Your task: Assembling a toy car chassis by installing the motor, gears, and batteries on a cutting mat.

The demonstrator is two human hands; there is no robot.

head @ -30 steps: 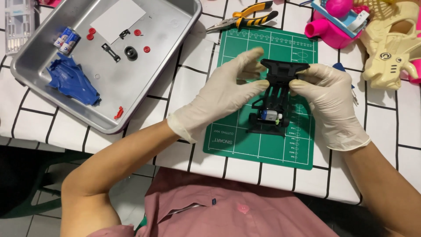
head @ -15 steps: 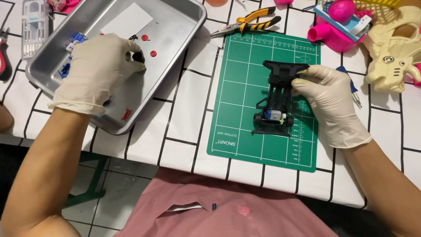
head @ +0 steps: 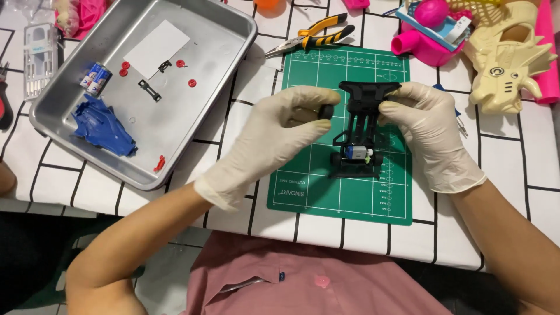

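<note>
Brushed-metal tray [head: 233, 35] sits upper left, shallow with rolled rim: holds a white card [head: 156, 48], two blue-and-white batteries [head: 95, 78], a blue moulded car body shell [head: 104, 125], small red round bits [head: 123, 69], two black clips [head: 149, 90] and a red piece [head: 159, 164] near the front wall. Black plastic toy car chassis [head: 360, 131] lies on the green cutting mat [head: 326, 192], silver motor [head: 357, 153] showing at the near end. Right hand [head: 429, 137], in a thin white latex glove, pinches the chassis's wide far end between thumb and fingertips. Left hand [head: 274, 140], gloved the same, has fingers curled together, pinching a small black wheel [head: 326, 111] just beside the chassis's left edge; can't tell if they touch. Mat rests on a white cloth with a black grid [head: 525, 216], its near edge close to the table edge. Yellow-handled pliers [head: 315, 34] lie just past the mat's far edge, pink plastic toys [head: 426, 41] and a cream toy dinosaur [head: 507, 64] crowd the far right. Open room: mat's lower half and cloth to the right.
</note>
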